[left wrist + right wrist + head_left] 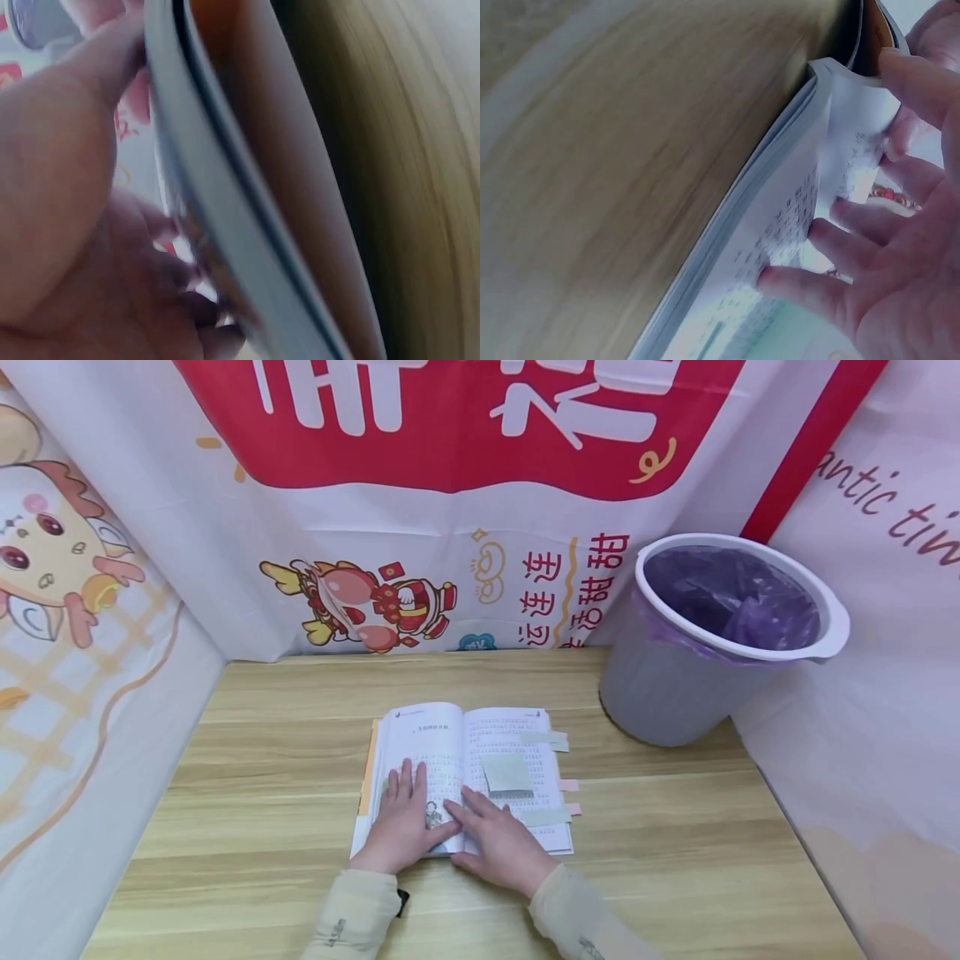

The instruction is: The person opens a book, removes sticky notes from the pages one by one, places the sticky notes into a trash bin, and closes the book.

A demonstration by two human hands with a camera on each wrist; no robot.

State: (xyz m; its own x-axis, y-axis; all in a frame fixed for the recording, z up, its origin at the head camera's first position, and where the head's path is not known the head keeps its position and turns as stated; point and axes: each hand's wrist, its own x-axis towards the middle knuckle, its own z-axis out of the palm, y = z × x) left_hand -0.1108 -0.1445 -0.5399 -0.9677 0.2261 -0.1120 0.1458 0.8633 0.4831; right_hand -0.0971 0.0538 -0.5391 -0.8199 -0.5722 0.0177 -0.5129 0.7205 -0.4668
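An open book (423,735) lies on the wooden table, its printed pages facing up. My left hand (401,827) rests on the lower left page with its fingers extended, its thumb toward the spine. Across the lower spine and right page lies my right hand (501,847), fingers spread and touching the paper. A pale green sticky note (508,774) is stuck on the right page, above the right hand. In the right wrist view, fingertips (776,277) press on the printed page. The left wrist view shows the book's lower edge (225,195) beside the thumb.
A grey bin (667,685) with a purple liner stands at the table's back right. Pale green strips (546,817) and pink tabs (568,785) stick out from the book's right edge. Printed cloth (450,510) hangs behind the table (255,793) and at both sides.
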